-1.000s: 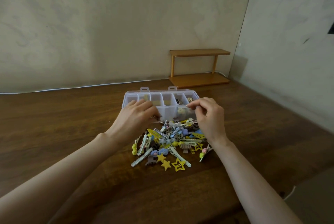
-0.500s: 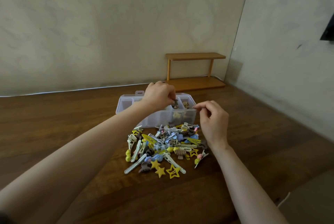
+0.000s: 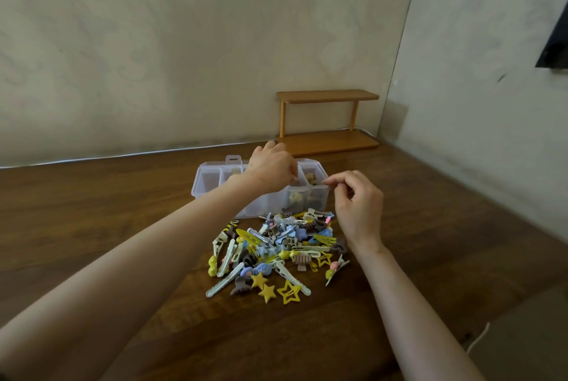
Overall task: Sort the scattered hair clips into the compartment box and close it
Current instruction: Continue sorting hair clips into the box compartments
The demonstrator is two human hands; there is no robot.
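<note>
A clear plastic compartment box (image 3: 206, 186) stands open on the wooden table (image 3: 92, 227), with brown and beige clips in its right compartments. Just in front of it lies a pile of hair clips (image 3: 276, 247): yellow stars, white snap clips, blue and brown pieces. My left hand (image 3: 270, 169) reaches over the box with its fingers curled down into a right-hand compartment, pinching a small clip that is mostly hidden. My right hand (image 3: 358, 202) hovers beside the box, and its thumb and forefinger pinch the rim at the front right corner.
A small two-level wooden shelf (image 3: 327, 141) stands at the back against the wall corner. A white cable (image 3: 478, 339) hangs by the table's right edge. A dark object (image 3: 557, 39) is mounted on the right wall.
My left hand rose from the pile and moved over the box's right compartments. My right hand stayed at the box's right corner. The view tilted up slightly.
</note>
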